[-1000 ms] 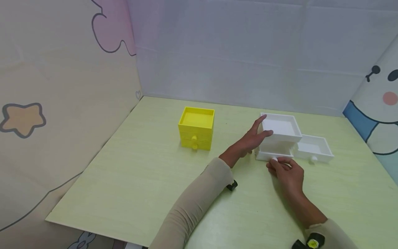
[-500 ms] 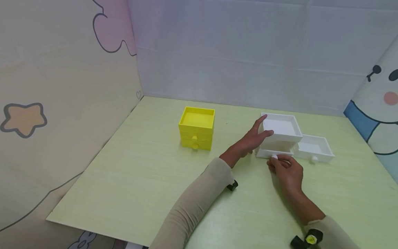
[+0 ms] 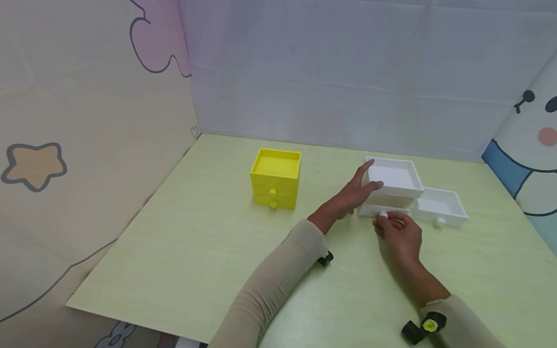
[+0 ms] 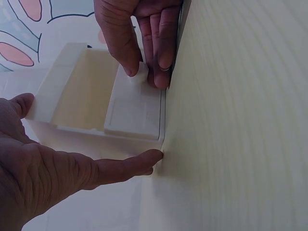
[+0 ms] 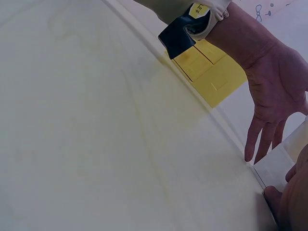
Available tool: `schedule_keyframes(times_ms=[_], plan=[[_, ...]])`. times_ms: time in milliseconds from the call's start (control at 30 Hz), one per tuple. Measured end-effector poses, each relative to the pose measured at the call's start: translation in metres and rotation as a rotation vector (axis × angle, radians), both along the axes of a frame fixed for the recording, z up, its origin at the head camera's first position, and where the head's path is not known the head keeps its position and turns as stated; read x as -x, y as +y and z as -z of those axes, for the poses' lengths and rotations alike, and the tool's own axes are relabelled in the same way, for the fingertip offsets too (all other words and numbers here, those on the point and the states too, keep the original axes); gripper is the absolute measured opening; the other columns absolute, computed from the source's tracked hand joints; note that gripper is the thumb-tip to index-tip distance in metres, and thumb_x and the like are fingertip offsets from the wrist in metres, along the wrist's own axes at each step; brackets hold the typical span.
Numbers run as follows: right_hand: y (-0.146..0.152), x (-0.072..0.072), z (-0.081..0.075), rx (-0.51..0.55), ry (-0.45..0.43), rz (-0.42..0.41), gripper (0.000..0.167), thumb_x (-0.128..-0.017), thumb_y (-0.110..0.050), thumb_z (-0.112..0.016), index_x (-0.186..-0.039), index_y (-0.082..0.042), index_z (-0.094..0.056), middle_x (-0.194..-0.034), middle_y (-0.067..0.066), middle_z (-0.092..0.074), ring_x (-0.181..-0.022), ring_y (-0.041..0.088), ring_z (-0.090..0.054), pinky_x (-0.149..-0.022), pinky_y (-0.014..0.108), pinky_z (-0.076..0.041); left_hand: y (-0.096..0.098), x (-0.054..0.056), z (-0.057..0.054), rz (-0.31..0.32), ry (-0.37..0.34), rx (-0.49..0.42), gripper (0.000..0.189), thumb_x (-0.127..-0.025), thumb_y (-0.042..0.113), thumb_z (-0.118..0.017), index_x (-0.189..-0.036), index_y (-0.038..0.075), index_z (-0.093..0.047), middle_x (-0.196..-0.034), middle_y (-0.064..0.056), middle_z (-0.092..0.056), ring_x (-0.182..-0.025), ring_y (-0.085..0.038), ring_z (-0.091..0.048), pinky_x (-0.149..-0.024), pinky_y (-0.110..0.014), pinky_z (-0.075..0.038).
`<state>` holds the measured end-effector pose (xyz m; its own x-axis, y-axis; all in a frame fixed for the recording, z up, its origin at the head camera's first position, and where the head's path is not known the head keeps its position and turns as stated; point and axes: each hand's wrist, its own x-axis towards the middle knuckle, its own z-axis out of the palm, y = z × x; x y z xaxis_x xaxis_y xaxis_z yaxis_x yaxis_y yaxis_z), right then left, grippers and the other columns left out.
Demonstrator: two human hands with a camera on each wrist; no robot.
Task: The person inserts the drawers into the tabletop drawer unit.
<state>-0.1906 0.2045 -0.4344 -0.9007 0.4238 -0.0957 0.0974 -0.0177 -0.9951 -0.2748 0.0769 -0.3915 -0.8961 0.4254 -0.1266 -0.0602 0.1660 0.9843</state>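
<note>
A white mini drawer cabinet with a tray-like top stands right of centre in the head view. Its upper slot is hollow, and a white drawer sits in the lower slot. My right hand pinches this drawer's round knob between thumb and fingers. My left hand rests against the cabinet's left side, fingers extended, with the thumb at the top's front edge. In the left wrist view one of its fingertips reaches the tabletop beside the cabinet's base. A second white drawer lies on the table to the right.
A yellow drawer cabinet with two knobs stands left of the white one on the pale wooden table. Printed cloth walls rise behind the table and at both sides.
My right hand has moved slightly forward, and the lower white drawer has slid further into the cabinet. The left hand has stayed in place.
</note>
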Motion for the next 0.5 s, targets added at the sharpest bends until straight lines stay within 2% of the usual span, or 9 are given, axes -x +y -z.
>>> schedule_keyframes(times_ms=[333, 500], plan=[[0.0013, 0.0043, 0.0033, -0.049, -0.004, 0.002, 0.025, -0.094, -0.004, -0.064, -0.113, 0.006, -0.054, -0.07, -0.009, -0.07, -0.065, 0.001, -0.069, -0.065, 0.019, -0.056, 0.0011, 0.0014, 0.0008, -0.014, -0.002, 0.003, 0.062, -0.097, 0.05, -0.056, -0.147, 0.063, -0.022, -0.158, 0.012, -0.028, -0.136, -0.028, -0.042, -0.094, -0.074, -0.038], [0.0012, 0.0044, 0.0021, -0.052, -0.03, 0.044, 0.02, -0.095, -0.012, -0.064, -0.108, 0.0, -0.057, -0.067, -0.009, -0.07, -0.064, 0.002, -0.069, -0.063, 0.019, -0.056, 0.0015, 0.0032, 0.002, -0.014, 0.0, 0.002, 0.062, -0.097, 0.051, -0.056, -0.146, 0.065, -0.022, -0.158, 0.012, -0.029, -0.135, -0.028, -0.043, -0.093, -0.074, -0.038]])
